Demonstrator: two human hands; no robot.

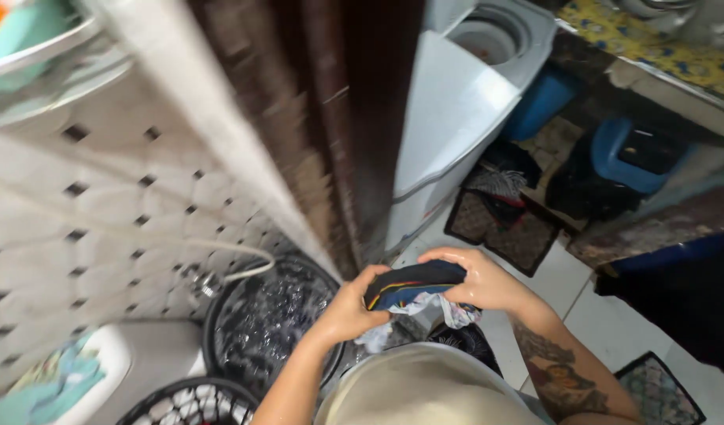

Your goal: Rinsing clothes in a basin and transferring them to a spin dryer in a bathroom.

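A dark navy cloth [413,282] with red and yellow stripes, wet and bunched, twisted lengthwise above a water-filled black tub [267,319]; pale patterned fabric [448,308] hangs beneath it.

Bright daylight, motion blur throughout, wide-angle warp at edges.

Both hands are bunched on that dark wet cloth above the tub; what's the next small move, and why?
Probably twist the dark cloth once more over the black tub. The left hand and right hand both clamp it, wet and shiny, and the soapy water sits just left below, so drips would likely fall there.
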